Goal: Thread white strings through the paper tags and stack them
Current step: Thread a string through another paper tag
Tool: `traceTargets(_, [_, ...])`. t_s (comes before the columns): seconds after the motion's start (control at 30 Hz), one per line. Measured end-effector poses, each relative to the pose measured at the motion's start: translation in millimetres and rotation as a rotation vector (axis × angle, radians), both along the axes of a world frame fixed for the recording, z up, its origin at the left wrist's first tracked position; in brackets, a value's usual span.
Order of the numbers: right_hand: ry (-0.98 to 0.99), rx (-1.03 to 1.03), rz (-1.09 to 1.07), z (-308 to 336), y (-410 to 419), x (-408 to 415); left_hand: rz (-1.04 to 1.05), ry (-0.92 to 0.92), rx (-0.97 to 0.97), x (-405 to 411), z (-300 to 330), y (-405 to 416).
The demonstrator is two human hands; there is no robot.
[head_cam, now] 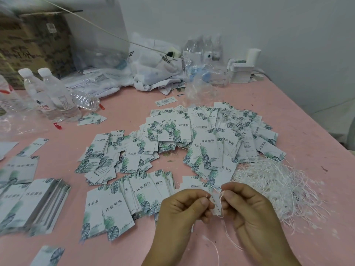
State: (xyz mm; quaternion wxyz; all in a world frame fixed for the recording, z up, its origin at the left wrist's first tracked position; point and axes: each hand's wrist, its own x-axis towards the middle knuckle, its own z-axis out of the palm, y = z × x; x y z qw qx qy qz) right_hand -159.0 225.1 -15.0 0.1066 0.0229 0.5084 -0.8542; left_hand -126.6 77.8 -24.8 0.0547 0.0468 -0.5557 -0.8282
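Low at centre, above pink table (317, 131): left hand (184, 208) curled, fingertips pinching one paper tag (216, 203); white string (221, 200) looped at tag, tail hanging below; right hand (247, 208) curled, pinching string. Beyond, scattered tags (207, 143); right, loose strings (278, 185).

You face a pink table (123, 104) filling the lower frame. A plain pale wall (230, 20) spans the top; cardboard boxes (34, 45) stand upper left. Lighting is even.
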Motion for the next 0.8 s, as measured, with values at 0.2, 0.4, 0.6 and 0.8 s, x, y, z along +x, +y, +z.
traceTargets(0.2, [0.127,0.194,-0.048,1,-3,6,0.010,0.005,-0.173,1,-4,3])
traceTargets(0.4, [0.269,0.386,-0.089,3,-7,13,0.029,-0.006,-0.224,2,-5,3])
traceTargets(0.6, [0.315,0.440,-0.086,5,-9,16,0.041,-0.007,-0.253,2,-5,3])
traceTargets(0.8, [0.351,0.523,-0.094,-1,-9,16,0.035,-0.009,-0.277,2,-4,3])
